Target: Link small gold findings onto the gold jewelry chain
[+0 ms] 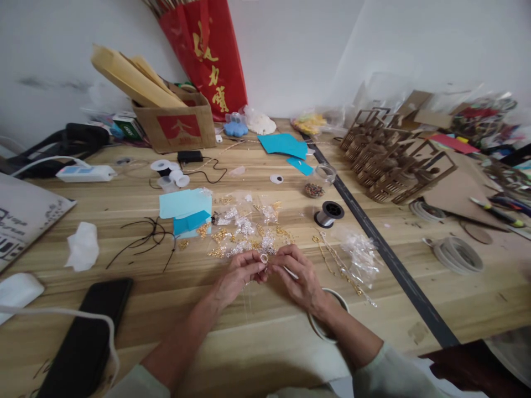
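Near the table's front middle, my left hand (244, 272) pinches a small, pale, ring-shaped piece (264, 258) between thumb and fingers. Close on its right is my right hand (296, 273), fingers drawn together at the same spot. A light sliver shows under those fingers, too small to name. Fine clear strands seem to hang below my left hand. Just beyond both hands lie silver-coloured findings (267, 241) and gold-coloured findings (218, 251), partly on clear bags. A pale hoop (314, 327) lies under my right wrist.
Gold and silver chains (332, 260) lie to the right beside crumpled clear bags (360, 257). Behind stand a wire spool (329, 214) and a bead jar (317, 185). A black phone (89, 331) and white cable (83, 313) lie front left. Wooden lantern-like frames (390, 160) stand back right.
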The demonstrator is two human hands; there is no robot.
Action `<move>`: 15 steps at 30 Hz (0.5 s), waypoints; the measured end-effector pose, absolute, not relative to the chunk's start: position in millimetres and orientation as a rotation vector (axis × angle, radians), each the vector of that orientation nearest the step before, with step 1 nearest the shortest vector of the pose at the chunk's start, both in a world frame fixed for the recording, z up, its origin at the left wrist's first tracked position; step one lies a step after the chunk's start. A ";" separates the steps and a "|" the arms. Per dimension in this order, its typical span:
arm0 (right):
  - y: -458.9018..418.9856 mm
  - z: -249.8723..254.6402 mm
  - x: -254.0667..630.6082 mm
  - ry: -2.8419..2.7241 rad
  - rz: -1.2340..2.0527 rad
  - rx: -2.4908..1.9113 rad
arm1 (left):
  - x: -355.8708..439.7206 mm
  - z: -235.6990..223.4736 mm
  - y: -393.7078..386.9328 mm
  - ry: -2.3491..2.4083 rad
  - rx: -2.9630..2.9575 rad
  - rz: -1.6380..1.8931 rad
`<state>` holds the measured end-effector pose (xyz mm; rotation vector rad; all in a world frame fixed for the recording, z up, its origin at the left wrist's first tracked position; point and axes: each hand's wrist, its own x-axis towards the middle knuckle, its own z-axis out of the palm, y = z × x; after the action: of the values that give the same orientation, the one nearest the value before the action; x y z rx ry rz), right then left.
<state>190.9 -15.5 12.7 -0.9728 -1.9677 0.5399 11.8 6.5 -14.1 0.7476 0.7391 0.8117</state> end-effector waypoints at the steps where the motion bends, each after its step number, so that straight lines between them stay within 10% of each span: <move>1: -15.5 12.6 191.0 -1.960 0.545 -0.976 | 11.7 -14.2 6.3 0.738 0.750 0.807; 15: -11.5 7.9 192.9 -1.828 0.646 -1.040 | 10.7 -11.3 6.7 0.743 0.704 0.797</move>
<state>192.9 -11.5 7.9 -1.0400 -1.8282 0.6457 10.7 6.7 -11.3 0.7042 0.7431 0.7971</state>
